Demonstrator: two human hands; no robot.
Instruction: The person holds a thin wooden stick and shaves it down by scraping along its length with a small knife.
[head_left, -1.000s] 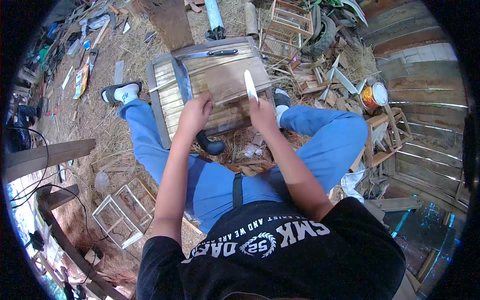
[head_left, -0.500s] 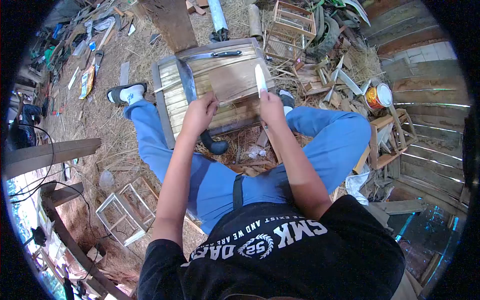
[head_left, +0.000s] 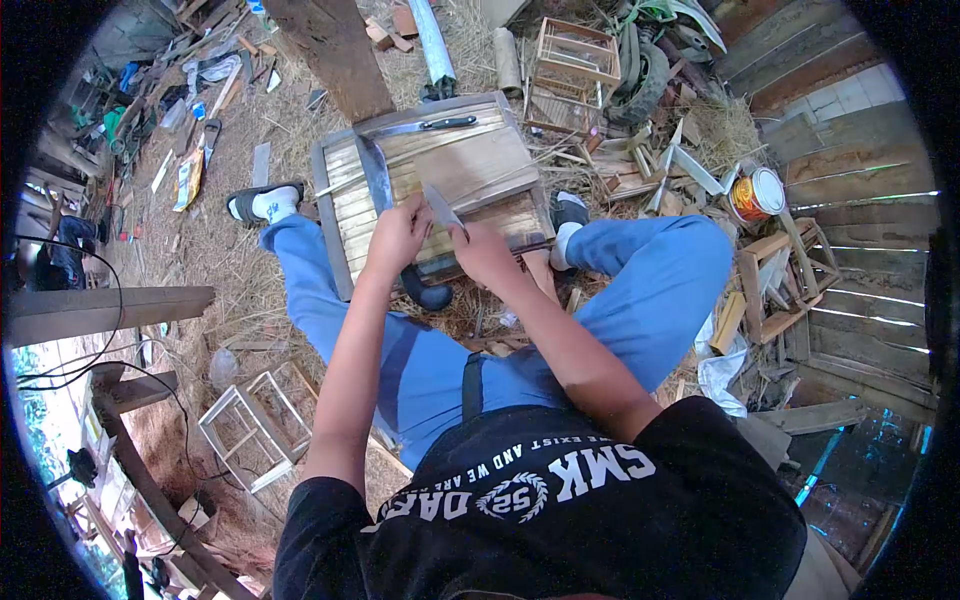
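My right hand point(head_left: 485, 254) is closed round the handle of a knife point(head_left: 443, 206), its pale blade pointing up and left beside my other hand. My left hand point(head_left: 398, 236) has its fingers pinched together near the blade tip; what they hold is too small to make out. Both hands are over a slatted wooden panel point(head_left: 340, 222) between my legs. A flat brown board point(head_left: 470, 160) lies on the panel. Left of it rests a large blade point(head_left: 374, 170) with a curved black handle point(head_left: 428, 291). A second knife point(head_left: 448, 123) with a black handle lies at the panel's far edge.
A wooden post point(head_left: 335, 60) stands just beyond the panel. Small wooden frames point(head_left: 575, 55) and a tyre point(head_left: 640, 85) are at the far right. A paint can point(head_left: 757, 193) sits by the plank wall point(head_left: 860, 220). Another frame point(head_left: 255, 425) lies at left on the straw-littered ground.
My right hand has swung left and slightly down with the knife, so its blade now lies beside my left hand. My left hand has hardly moved.
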